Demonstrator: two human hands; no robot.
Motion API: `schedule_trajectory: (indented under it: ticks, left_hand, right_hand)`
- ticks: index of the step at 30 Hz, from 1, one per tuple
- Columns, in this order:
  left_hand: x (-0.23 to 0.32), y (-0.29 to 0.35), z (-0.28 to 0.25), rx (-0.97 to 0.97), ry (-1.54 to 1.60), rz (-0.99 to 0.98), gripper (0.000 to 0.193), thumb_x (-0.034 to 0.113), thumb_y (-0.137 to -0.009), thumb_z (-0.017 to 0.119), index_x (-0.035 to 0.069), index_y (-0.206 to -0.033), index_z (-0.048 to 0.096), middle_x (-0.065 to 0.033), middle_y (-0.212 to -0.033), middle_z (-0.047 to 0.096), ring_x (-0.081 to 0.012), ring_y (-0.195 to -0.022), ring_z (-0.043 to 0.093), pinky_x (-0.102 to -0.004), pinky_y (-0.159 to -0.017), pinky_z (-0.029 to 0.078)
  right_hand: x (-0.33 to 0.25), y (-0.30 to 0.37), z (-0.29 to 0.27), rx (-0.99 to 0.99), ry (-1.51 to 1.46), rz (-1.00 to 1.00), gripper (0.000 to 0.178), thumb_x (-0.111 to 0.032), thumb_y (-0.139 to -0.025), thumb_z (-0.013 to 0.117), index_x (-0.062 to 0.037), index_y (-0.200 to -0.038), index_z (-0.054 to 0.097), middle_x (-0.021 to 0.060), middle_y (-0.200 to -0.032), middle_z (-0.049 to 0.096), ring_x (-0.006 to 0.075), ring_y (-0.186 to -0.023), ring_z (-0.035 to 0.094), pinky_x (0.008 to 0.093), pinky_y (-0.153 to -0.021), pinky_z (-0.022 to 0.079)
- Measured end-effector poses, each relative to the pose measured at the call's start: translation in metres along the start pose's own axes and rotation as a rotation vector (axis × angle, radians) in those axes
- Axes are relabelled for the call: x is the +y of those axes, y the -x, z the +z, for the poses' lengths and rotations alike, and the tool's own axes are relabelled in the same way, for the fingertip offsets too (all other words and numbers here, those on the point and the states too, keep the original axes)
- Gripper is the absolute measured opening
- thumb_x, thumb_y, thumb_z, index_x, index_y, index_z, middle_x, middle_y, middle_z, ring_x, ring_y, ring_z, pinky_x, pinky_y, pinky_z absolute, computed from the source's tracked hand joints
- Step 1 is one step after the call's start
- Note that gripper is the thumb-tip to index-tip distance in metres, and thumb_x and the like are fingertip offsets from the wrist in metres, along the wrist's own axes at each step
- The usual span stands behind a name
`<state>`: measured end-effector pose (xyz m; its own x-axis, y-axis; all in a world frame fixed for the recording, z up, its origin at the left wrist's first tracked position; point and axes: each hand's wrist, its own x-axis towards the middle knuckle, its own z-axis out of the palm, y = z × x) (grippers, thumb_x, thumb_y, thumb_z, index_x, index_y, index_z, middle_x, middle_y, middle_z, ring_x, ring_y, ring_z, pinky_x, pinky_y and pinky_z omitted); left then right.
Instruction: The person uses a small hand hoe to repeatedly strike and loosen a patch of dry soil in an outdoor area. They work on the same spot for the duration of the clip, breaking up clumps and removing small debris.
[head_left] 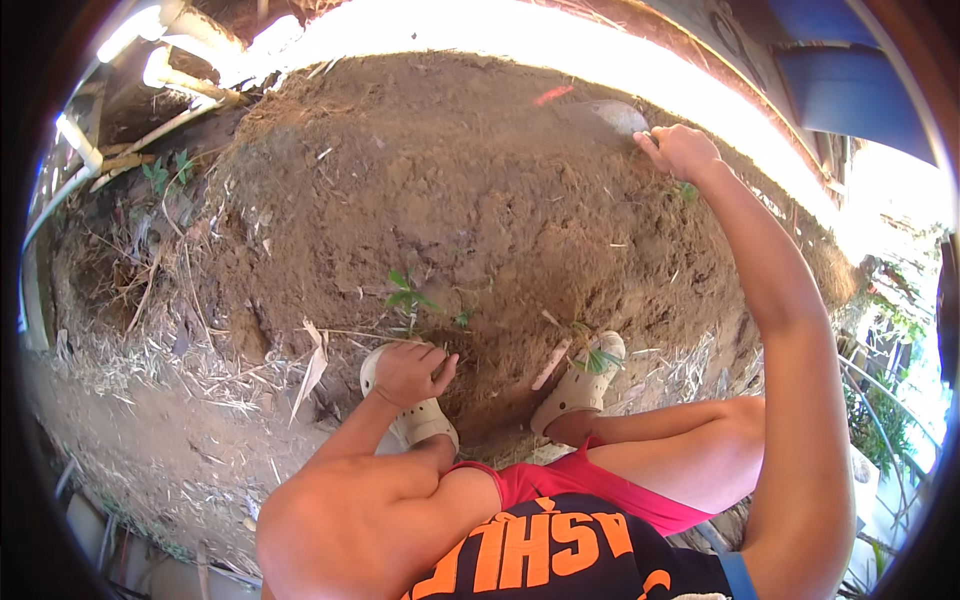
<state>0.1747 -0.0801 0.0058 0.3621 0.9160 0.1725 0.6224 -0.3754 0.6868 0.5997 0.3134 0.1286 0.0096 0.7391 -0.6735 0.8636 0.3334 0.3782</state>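
Clenched in the right hand (685, 155), at arm's length: a grey, blurred blade-like tool (617, 117), over the upper right of a brown earth mound (480, 190), contact unclear. Loosely curled over the left clog (428, 420): the left hand (412, 374), whether empty, impossible to tell. Probably best done with a firm grip, short shallow strokes, and the edge kept away from the right clog (575, 390) and green seedling (405, 293).
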Motion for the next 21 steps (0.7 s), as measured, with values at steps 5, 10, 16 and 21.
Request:
schedule_trajectory:
  ticks: [5,10,16,21]
  left_hand:
    - [0.000,-0.005,0.001,-0.040,0.041,0.021,0.032,0.027,-0.094,0.085,0.016,-0.073,0.064,-0.0016,-0.069,0.065,-0.0228,-0.066,0.068,-0.0388,-0.061,0.054]
    - [0.000,-0.004,-0.004,-0.081,0.072,0.034,0.033,0.027,-0.096,0.084,0.016,-0.073,0.063,-0.0023,-0.069,0.065,-0.0236,-0.066,0.068,-0.0389,-0.061,0.055]
    - [-0.004,-0.007,-0.010,-0.168,0.267,0.073,0.024,0.021,-0.094,0.086,0.012,-0.077,0.070,-0.0044,-0.071,0.068,-0.0281,-0.066,0.067,-0.0427,-0.060,0.053]
    - [0.002,-0.027,-0.051,-0.215,0.236,0.098,0.019,0.019,-0.096,0.085,0.012,-0.083,0.074,-0.0050,-0.074,0.069,-0.0294,-0.067,0.068,-0.0431,-0.061,0.054]
  right_hand:
    - [0.010,0.003,-0.016,-0.058,0.037,-0.109,0.077,-0.062,-0.123,0.028,-0.0003,-0.131,0.075,0.0192,-0.112,0.082,0.0319,-0.106,0.081,0.0516,-0.106,0.063]
    - [-0.008,0.037,-0.019,0.069,0.046,-0.195,0.078,-0.067,-0.120,0.032,-0.0019,-0.112,0.073,0.0190,-0.096,0.079,0.0344,-0.095,0.080,0.0545,-0.095,0.065]
    - [-0.100,0.101,-0.048,-0.022,-0.010,-0.133,0.072,-0.071,-0.118,0.034,-0.0090,-0.112,0.070,0.0071,-0.082,0.071,0.0195,-0.076,0.077,0.0417,-0.071,0.068]
    - [-0.133,0.174,-0.013,0.432,-0.091,-0.527,0.044,-0.048,-0.120,0.052,-0.0069,-0.113,0.066,0.0056,-0.083,0.067,0.0171,-0.075,0.072,0.0307,-0.063,0.065]
